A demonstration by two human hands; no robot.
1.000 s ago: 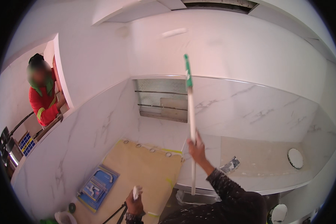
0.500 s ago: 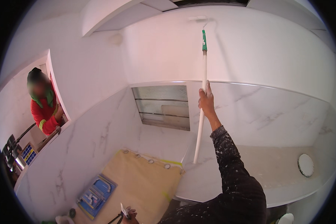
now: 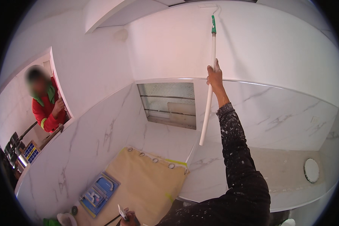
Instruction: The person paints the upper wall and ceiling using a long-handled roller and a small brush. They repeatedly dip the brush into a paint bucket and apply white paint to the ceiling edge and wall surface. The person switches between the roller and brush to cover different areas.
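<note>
My right hand [image 3: 214,77] is raised high and grips a long white pole [image 3: 208,105] with a green collar near its top. The pole ends in a paint roller [image 3: 208,5] that touches the white wall just under the ceiling. My right sleeve is dark and speckled with white paint. At the bottom edge my left hand [image 3: 129,218] holds a small brush [image 3: 121,211] with a thin dark handle; only part of that hand shows.
Marble-look tiles cover the lower walls around a frosted window [image 3: 169,103]. A tan drop cloth [image 3: 147,184] covers the floor, with a blue tray [image 3: 98,193] beside it. A person in a red jacket [image 3: 45,109] leans at an opening on the left. A round white outlet [image 3: 311,170] sits low right.
My right hand has lifted the pole upward, from mid-wall height to the top of the wall. The view has tilted up with it. The left hand stays low.
</note>
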